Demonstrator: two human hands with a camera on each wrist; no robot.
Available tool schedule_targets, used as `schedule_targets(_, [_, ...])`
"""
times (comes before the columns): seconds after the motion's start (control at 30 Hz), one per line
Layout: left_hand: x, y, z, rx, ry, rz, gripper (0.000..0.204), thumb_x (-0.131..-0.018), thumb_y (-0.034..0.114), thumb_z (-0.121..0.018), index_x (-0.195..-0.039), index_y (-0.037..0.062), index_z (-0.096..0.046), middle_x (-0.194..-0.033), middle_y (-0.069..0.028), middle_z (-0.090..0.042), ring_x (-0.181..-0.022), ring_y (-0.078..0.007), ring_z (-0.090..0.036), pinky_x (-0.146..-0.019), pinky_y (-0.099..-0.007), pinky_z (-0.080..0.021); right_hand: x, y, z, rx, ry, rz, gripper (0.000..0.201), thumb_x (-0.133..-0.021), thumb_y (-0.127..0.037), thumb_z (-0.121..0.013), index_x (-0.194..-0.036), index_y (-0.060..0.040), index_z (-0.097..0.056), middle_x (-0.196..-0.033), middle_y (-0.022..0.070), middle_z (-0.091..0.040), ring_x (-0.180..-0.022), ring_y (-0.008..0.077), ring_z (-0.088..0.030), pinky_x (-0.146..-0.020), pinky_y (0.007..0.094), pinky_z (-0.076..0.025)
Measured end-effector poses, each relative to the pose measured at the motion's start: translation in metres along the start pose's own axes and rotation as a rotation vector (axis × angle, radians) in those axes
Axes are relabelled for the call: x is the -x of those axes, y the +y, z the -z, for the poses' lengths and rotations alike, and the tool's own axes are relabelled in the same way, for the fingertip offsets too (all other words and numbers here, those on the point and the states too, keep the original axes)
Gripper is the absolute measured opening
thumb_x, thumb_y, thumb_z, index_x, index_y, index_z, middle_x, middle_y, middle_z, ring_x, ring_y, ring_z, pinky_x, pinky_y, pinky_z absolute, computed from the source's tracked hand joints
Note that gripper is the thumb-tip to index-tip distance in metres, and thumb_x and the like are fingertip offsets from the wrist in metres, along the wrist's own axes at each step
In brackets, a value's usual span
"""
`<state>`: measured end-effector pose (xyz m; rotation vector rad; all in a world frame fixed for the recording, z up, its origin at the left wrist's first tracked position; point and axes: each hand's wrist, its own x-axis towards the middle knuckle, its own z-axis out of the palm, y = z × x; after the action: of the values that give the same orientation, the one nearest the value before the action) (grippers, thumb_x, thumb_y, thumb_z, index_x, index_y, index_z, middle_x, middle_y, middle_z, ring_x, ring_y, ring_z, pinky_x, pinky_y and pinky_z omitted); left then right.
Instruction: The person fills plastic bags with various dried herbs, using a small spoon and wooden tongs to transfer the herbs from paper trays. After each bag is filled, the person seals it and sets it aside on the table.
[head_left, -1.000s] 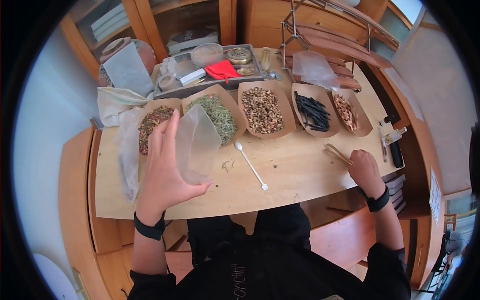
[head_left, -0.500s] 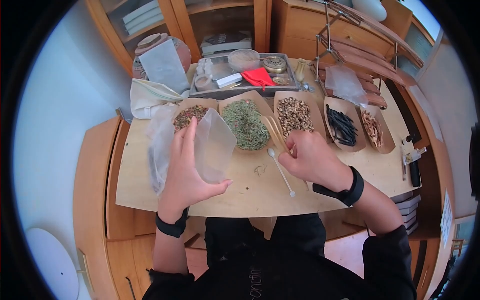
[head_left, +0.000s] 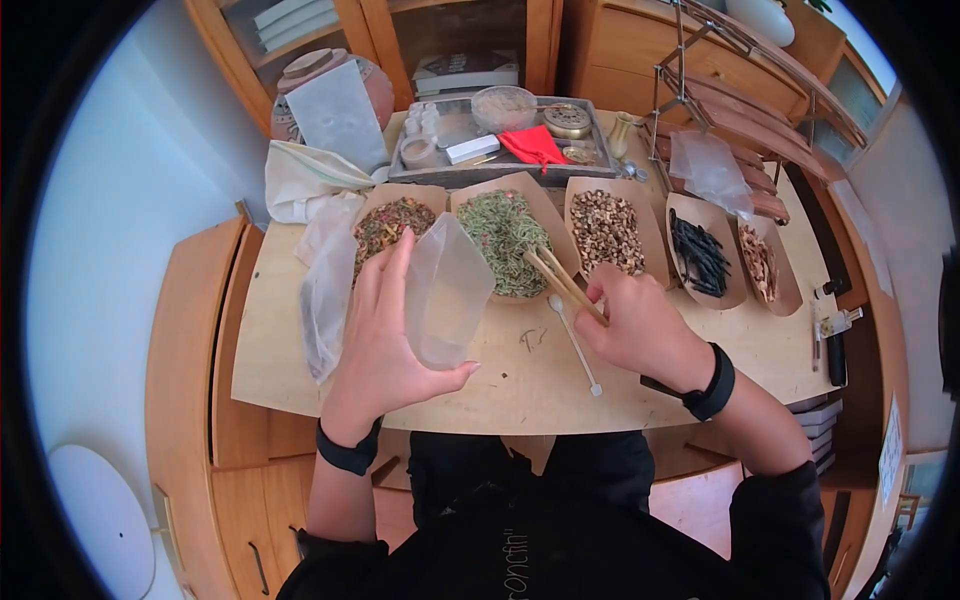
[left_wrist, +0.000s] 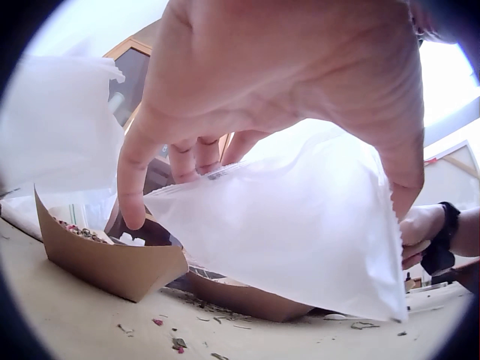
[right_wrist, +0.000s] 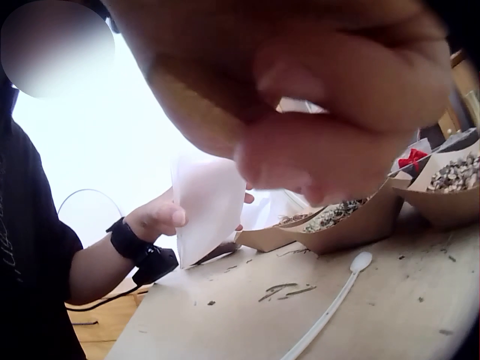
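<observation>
My left hand (head_left: 378, 350) holds a translucent white pouch (head_left: 450, 290) by its sides, thumb at one edge and fingers at the other. In the left wrist view the pouch (left_wrist: 300, 225) hangs below the palm, close over the table. My right hand (head_left: 640, 325) grips light wooden tongs (head_left: 568, 285) between thumb and curled fingers. Their tips reach the near right side of the green dried herbs (head_left: 492, 235), which fill a brown paper tray (head_left: 543, 198). In the right wrist view my fingers hide most of the tongs.
A white long-handled spoon (head_left: 575, 345) lies below the herbs. Other paper trays hold reddish herb mix (head_left: 395, 222), brown chopped pieces (head_left: 605, 230), black pods (head_left: 700, 258) and tan shavings (head_left: 757, 262). Behind stands a grey tray (head_left: 455, 175) with a red pouch (head_left: 533, 147). Plastic bags (head_left: 325, 300) lie left.
My right hand has come left from the table's right side with the tongs, whose tips have dropped to the green herbs. The left hand keeps holding the pouch. The head view has shifted.
</observation>
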<state>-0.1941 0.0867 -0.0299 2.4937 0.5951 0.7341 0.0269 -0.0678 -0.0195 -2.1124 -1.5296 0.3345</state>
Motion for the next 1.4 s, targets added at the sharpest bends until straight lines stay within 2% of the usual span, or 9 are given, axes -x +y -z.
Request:
schedule_targets(0.2, [-0.001,-0.002,0.001,-0.012,-0.006,0.000,0.116,-0.050,0.021,-0.086,-0.146,0.0037,-0.024,-0.134,-0.0179,-0.038,-0.125,-0.0342,-0.040,-0.104,-0.0404,-0.035,-0.007,0.014,0.009,-0.096,-0.003,-0.063,0.023,-0.078,-0.018,-0.065,-0.074,0.0046,-0.063,-0.061,0.0240,-0.060,-0.063,0.0389,-0.064,-0.061,0.0432,-0.052])
schedule_targets(0.5, [-0.004,0.005,-0.001,-0.019,-0.087,0.035,0.113,-0.051,0.024,-0.085,-0.146,0.0032,-0.026,-0.127,-0.0169,-0.041,-0.120,-0.0339,-0.042,-0.103,-0.0419,-0.034,-0.034,0.013,0.009,0.071,-0.015,-0.017,0.027,-0.077,-0.016,-0.064,-0.060,0.0055,-0.062,-0.058,0.0264,-0.057,-0.059,0.0398,-0.062,-0.060,0.0428,-0.051])
schedule_targets(0.6, [-0.003,0.006,0.000,-0.038,-0.107,0.016,0.114,-0.053,0.029,-0.086,-0.144,-0.0011,-0.026,-0.126,-0.0198,-0.041,-0.117,-0.0358,-0.044,-0.099,-0.0423,-0.038,-0.042,0.020,0.006,0.065,-0.030,0.059,0.026,-0.079,-0.016,-0.065,-0.067,0.0065,-0.067,-0.052,0.0210,-0.057,-0.050,0.0319,-0.061,-0.053,0.0390,-0.049])
schedule_targets(0.7, [-0.001,0.007,0.000,-0.059,-0.094,0.000,0.113,-0.053,0.029,-0.086,-0.144,-0.0008,-0.026,-0.126,-0.0195,-0.041,-0.117,-0.0354,-0.044,-0.099,-0.0420,-0.038,-0.045,0.016,0.011,0.055,-0.121,-0.013,0.027,-0.079,-0.017,-0.065,-0.067,0.0060,-0.067,-0.051,0.0176,-0.058,-0.046,0.0266,-0.060,-0.051,0.0358,-0.048])
schedule_targets(0.87, [0.002,0.019,0.003,-0.058,-0.092,-0.010,0.113,-0.052,0.030,-0.086,-0.144,0.0005,-0.027,-0.125,-0.0185,-0.042,-0.117,-0.0351,-0.044,-0.098,-0.0420,-0.038,-0.046,0.030,0.006,-0.275,-0.192,-0.166,0.028,-0.083,-0.018,-0.066,-0.065,0.0026,-0.069,-0.051,0.0047,-0.060,-0.046,0.0094,-0.055,-0.046,0.0255,-0.042])
schedule_targets(1.0, [0.003,0.023,0.000,-0.056,-0.106,-0.018,0.112,-0.053,0.031,-0.085,-0.143,0.0000,-0.027,-0.125,-0.0180,-0.042,-0.115,-0.0353,-0.044,-0.097,-0.0421,-0.038,-0.043,0.032,0.006,-0.391,-0.224,-0.232,0.029,-0.086,-0.019,-0.065,-0.067,0.0019,-0.069,-0.052,0.0025,-0.058,-0.046,0.0067,-0.051,-0.044,0.0231,-0.038])
schedule_targets(1.17, [0.000,0.019,-0.005,-0.309,-0.027,0.079,0.110,-0.052,0.033,-0.084,-0.142,-0.0010,-0.029,-0.123,-0.0173,-0.043,-0.111,-0.0351,-0.046,-0.091,-0.0441,-0.041,-0.035,0.032,0.014,-0.481,-0.196,-0.278,0.027,-0.087,-0.019,-0.065,-0.069,0.0018,-0.068,-0.053,0.0015,-0.057,-0.045,0.0047,-0.045,-0.042,0.0218,-0.032])
schedule_targets(1.3, [-0.005,0.019,-0.010,-0.372,-0.021,0.148,0.111,-0.051,0.034,-0.084,-0.142,-0.0008,-0.029,-0.122,-0.0170,-0.044,-0.112,-0.0353,-0.046,-0.088,-0.0448,-0.042,-0.033,0.026,0.028,-0.517,-0.191,-0.293,0.026,-0.085,-0.017,-0.066,-0.068,0.0031,-0.069,-0.054,0.0047,-0.060,-0.048,0.0077,-0.052,-0.045,0.0229,-0.038])
schedule_targets(1.4, [-0.011,0.025,-0.011,-0.373,-0.055,0.221,0.114,-0.050,0.033,-0.085,-0.143,-0.0018,-0.027,-0.123,-0.0183,-0.042,-0.117,-0.0374,-0.044,-0.094,-0.0451,-0.040,-0.033,0.022,0.037,-0.530,-0.169,-0.263,0.027,-0.087,-0.018,-0.066,-0.069,0.0022,-0.067,-0.052,0.0010,-0.055,-0.042,0.0035,-0.041,-0.039,0.0201,-0.027])
